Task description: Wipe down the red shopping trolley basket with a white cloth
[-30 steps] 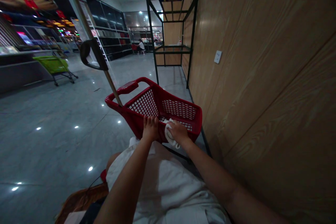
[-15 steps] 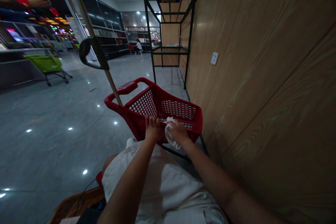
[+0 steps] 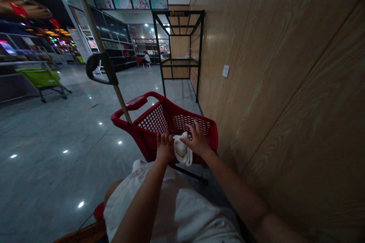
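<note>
A red plastic shopping cart [image 3: 139, 131] with a mesh-holed basket stands in front of my knees. My left hand [image 3: 164, 149] grips its near rim, with the fingers hooked over the edge. Draped over the same rim, just right of that hand, is a crumpled white cloth [image 3: 183, 152]. My right hand [image 3: 199, 141] is beside the cloth with its fingers spread and raised over the basket. Its thumb is close to the cloth; whether they touch I cannot tell.
A pole [image 3: 89, 15] with a black loop handle [image 3: 99, 69] rises at the cart's left end. Wood-panelled wall [image 3: 256, 95] runs along the right. Beyond the cart stands a black metal frame [image 3: 160, 53]. A green cart [image 3: 40, 78] is far left, and a person [image 3: 147, 58] is in the background.
My right hand has loosened from the white cloth, its fingers now spread and lifted. The cloth hangs on the rim. My left hand stays on the rim; the view has tilted slightly up.
</note>
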The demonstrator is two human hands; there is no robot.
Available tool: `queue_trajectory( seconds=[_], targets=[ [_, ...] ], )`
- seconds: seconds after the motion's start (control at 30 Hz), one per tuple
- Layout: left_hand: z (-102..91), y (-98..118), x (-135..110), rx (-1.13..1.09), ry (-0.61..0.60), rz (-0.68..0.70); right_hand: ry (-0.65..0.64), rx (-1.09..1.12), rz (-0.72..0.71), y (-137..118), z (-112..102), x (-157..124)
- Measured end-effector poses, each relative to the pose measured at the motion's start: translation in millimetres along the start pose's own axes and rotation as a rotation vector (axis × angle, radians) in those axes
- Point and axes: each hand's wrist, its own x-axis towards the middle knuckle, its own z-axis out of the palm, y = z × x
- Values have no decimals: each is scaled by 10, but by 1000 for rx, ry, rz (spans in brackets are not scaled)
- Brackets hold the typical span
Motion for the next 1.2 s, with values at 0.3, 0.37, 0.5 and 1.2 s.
queue_trajectory(
  seconds=[0.3,0.37,0.5,1.2],
  targets=[
    [128,-30,25,-73,-36,32,64,-100,-476,-865,-913,44],
    [140,-29,38,-87,-31,34,52,-113,-466,-873,-927,39],
    [131,-17,63,-89,-46,26,18,-107,-437,-843,-910,38],
    [-645,-1381,714,106,-318,52,-407,-310,-97,380,620,356]
  ],
)
